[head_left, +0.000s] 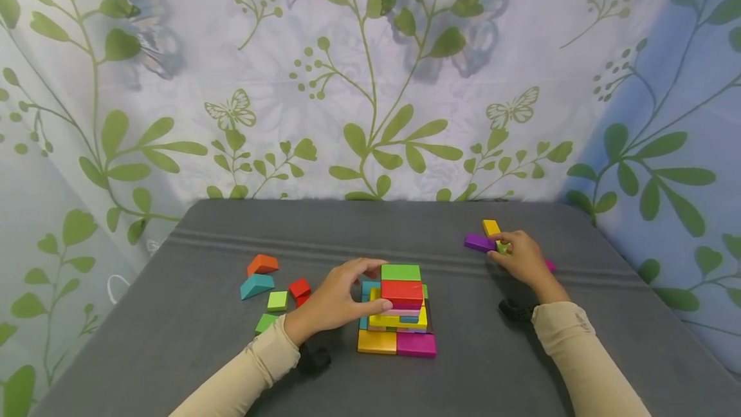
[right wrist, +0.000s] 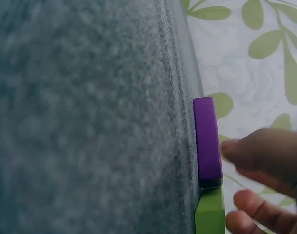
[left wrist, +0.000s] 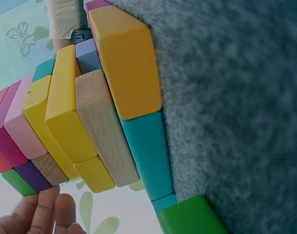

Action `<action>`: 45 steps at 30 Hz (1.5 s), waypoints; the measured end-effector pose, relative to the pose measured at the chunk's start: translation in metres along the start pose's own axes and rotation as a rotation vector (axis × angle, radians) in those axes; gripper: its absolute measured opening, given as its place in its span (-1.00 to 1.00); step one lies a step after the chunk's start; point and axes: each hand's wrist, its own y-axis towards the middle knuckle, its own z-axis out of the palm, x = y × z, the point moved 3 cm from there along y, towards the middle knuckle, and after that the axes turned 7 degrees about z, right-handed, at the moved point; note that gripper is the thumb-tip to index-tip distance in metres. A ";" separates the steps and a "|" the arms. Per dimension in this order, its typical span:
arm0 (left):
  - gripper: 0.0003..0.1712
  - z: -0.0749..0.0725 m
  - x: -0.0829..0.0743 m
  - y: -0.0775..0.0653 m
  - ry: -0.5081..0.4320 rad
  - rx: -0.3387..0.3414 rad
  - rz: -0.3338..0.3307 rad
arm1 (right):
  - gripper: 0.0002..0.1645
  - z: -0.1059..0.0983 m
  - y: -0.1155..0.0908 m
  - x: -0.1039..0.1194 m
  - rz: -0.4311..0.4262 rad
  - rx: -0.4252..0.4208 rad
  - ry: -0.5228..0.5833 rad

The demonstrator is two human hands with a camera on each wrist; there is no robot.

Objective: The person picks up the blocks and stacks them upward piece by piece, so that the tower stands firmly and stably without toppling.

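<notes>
In the head view my left hand (head_left: 341,298) holds the upper left side of a tower of coloured blocks (head_left: 398,320), thumb in front and fingers behind. A green block (head_left: 401,272) and a red block (head_left: 402,292) form its top. The left wrist view shows fingertips against a purple block (left wrist: 32,176) of the tower. At the right, my right hand (head_left: 523,259) hovers over loose blocks, its thumb and fingers apart. Beneath it are a purple block (right wrist: 208,141) and a light green block (right wrist: 210,212), partly hidden by fingers in the head view.
Beyond the right hand lies a yellow block (head_left: 491,227), and a magenta block (head_left: 550,266) shows behind its wrist. Left of the tower are an orange block (head_left: 263,264), a blue block (head_left: 256,286), green blocks and red blocks. A patterned curtain hangs behind the grey table (head_left: 463,365).
</notes>
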 end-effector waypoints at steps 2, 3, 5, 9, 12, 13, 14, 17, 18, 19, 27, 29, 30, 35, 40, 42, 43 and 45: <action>-0.26 0.000 -0.001 -0.001 0.001 -0.005 0.005 | -0.52 0.003 0.001 -0.001 -0.005 0.004 -0.012; -0.26 -0.001 -0.001 -0.001 0.000 -0.006 0.005 | -0.51 0.004 0.001 -0.002 -0.007 0.005 -0.019; -0.26 -0.001 -0.003 -0.002 0.000 -0.005 0.007 | -0.51 0.006 0.002 -0.003 -0.009 0.006 -0.024; -0.25 -0.002 -0.004 -0.001 0.004 0.000 0.012 | -0.57 0.006 0.003 -0.002 -0.005 0.003 -0.019; -0.25 -0.002 -0.003 0.000 0.009 0.001 0.019 | -0.60 0.005 0.005 -0.001 0.005 0.005 -0.016; -0.25 -0.002 -0.002 0.000 0.010 0.001 0.023 | -0.60 0.005 0.005 0.000 0.009 0.007 -0.018; -0.25 -0.002 -0.001 0.001 0.009 0.001 0.027 | -0.60 0.004 0.006 0.000 0.012 0.010 -0.023; -0.25 -0.003 0.000 0.004 0.006 0.004 0.027 | -0.60 0.003 0.008 0.001 0.025 0.013 -0.040; -0.25 -0.003 -0.001 0.004 0.004 0.005 0.025 | -0.60 0.003 0.008 0.002 0.027 0.013 -0.045; -0.25 -0.003 -0.001 0.005 0.005 0.005 0.023 | -0.59 0.002 0.009 0.002 0.029 0.014 -0.050; -0.25 -0.003 -0.001 0.004 0.012 0.007 0.003 | -0.56 -0.003 0.008 0.013 0.045 0.012 0.001; -0.25 -0.003 -0.001 0.003 0.014 0.008 -0.001 | -0.57 -0.005 0.007 0.021 0.037 0.012 0.035; -0.25 -0.002 -0.001 0.003 0.015 0.010 -0.002 | -0.59 -0.006 0.006 0.026 0.023 0.009 0.055; -0.24 -0.003 -0.001 0.004 0.011 0.013 -0.009 | -0.68 -0.014 0.000 0.053 -0.083 -0.008 0.186; -0.22 -0.003 -0.001 0.004 0.010 0.015 -0.013 | -0.72 -0.016 -0.007 0.077 -0.212 0.013 0.378; -0.20 -0.003 -0.001 0.004 0.012 0.016 -0.008 | -0.72 -0.015 -0.010 0.086 -0.255 0.038 0.451; -0.20 -0.004 -0.001 0.004 0.012 0.015 -0.006 | -0.72 -0.014 -0.012 0.090 -0.274 0.053 0.485; -0.20 -0.004 -0.002 0.004 0.014 0.015 -0.003 | -0.71 -0.011 -0.014 0.098 -0.307 0.087 0.543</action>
